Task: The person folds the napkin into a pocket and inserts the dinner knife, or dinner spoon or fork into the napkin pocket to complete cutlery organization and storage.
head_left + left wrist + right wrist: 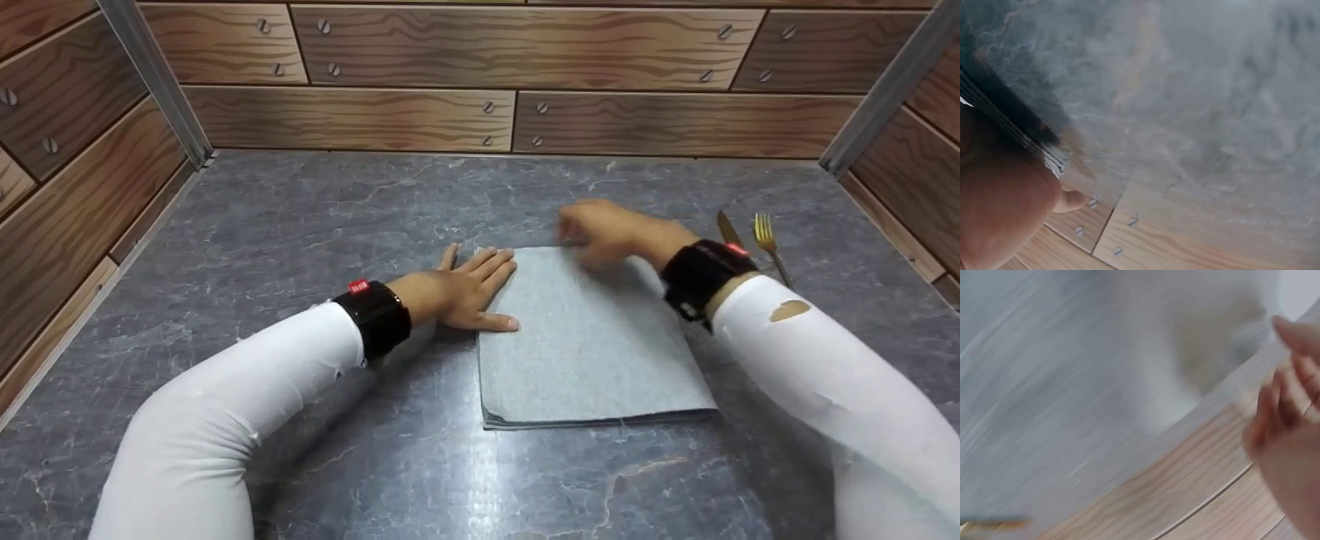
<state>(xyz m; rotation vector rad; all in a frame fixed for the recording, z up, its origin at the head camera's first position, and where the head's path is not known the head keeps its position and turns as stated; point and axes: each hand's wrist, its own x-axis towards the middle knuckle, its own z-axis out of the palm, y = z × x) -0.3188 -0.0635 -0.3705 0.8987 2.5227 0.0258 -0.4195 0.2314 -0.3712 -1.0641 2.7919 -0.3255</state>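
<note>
One table (247, 225), one folded cloth (592, 360)

Well in from the far edge, it looks light and limp; best pinched through all layers by a corner. Left grip (474, 292) rests on it, fingers straight; right grip (606, 232), loosely bent, seems empty.

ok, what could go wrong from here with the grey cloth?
1. Slip: the left hand overlaps only the left edge of the folded cloth, so a pull elsewhere might twist it.
2. Skewed layers: edges already show unevenly at the near-left corner; the right hand, blurred at the far edge, could shift the top layer.
3. Knock: the knife and fork lie close to the right wristband; a sweep might nudge them.
</note>
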